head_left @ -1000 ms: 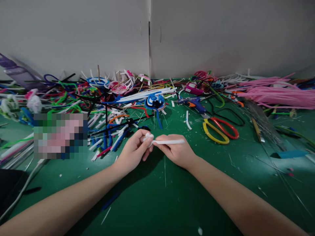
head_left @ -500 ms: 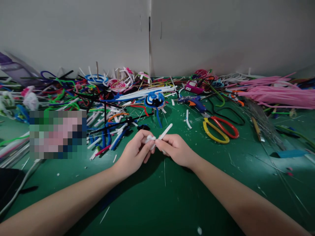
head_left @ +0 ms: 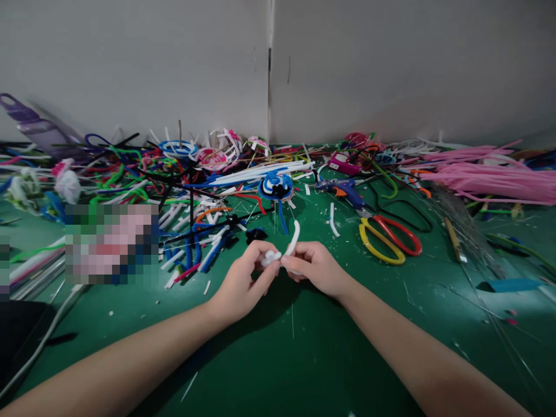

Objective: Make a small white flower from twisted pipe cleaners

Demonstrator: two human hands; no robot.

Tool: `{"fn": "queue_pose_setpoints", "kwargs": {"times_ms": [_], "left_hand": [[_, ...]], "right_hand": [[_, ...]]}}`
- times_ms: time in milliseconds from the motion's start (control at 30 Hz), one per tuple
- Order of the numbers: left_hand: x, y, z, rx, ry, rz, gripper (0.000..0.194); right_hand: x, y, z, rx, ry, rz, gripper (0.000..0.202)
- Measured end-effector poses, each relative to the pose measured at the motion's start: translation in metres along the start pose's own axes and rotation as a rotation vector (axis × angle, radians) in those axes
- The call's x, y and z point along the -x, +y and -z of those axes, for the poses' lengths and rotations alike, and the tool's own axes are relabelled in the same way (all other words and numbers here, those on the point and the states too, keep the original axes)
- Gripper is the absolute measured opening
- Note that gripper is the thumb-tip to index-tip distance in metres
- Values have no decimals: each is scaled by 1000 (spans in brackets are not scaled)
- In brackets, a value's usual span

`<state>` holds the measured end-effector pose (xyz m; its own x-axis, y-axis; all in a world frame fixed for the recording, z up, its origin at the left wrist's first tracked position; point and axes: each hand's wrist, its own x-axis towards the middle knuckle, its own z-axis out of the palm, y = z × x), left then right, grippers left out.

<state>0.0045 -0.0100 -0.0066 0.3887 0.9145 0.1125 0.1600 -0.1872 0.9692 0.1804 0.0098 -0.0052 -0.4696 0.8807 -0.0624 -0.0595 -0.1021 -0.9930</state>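
Between my two hands is a white pipe cleaner [head_left: 292, 237], bent into small loops at its left end. My left hand [head_left: 247, 280] pinches the looped part [head_left: 271, 256] between thumb and fingers. With thumb and forefinger, my right hand [head_left: 313, 266] grips the same pipe cleaner just right of the loops, and its free end sticks up, slightly curved. The fingertips of both hands nearly meet above the green tabletop [head_left: 278, 359]. Just beyond them stands a blue, white and black coiled pipe-cleaner piece [head_left: 277, 186].
Yellow-and-red-handled scissors [head_left: 388, 238] and a blue glue gun [head_left: 347, 191] lie right of centre. Cut pipe-cleaner pieces [head_left: 191, 249] are heaped at left. Pink pipe cleaners [head_left: 495, 179] lie far right, near a wooden-handled tool [head_left: 454, 240]. A purple bottle [head_left: 43, 130] leans at back left.
The pipe cleaner's free end has swung more upright and now curves. The loops at its left end show more clearly. The whole view has shifted slightly; both hands keep their grip.
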Motion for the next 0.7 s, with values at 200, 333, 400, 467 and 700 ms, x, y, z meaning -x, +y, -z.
{"fn": "queue_pose_setpoints", "kwargs": {"times_ms": [200, 333, 400, 467, 700], "left_hand": [[-7, 2, 3, 146, 35, 25, 9], [-8, 2, 5, 161, 36, 55, 11], [-9, 2, 6, 163, 45, 69, 12], [-9, 3, 7, 157, 62, 71, 11], [-10, 5, 9, 127, 71, 76, 11]], "right_hand": [[-1, -5, -2, 104, 122, 104, 20], [-2, -5, 0, 195, 129, 171, 19], [-2, -2, 1, 200, 126, 169, 20], [-2, 1, 1, 161, 120, 146, 22], [-3, 2, 0, 124, 161, 155, 22]]}}
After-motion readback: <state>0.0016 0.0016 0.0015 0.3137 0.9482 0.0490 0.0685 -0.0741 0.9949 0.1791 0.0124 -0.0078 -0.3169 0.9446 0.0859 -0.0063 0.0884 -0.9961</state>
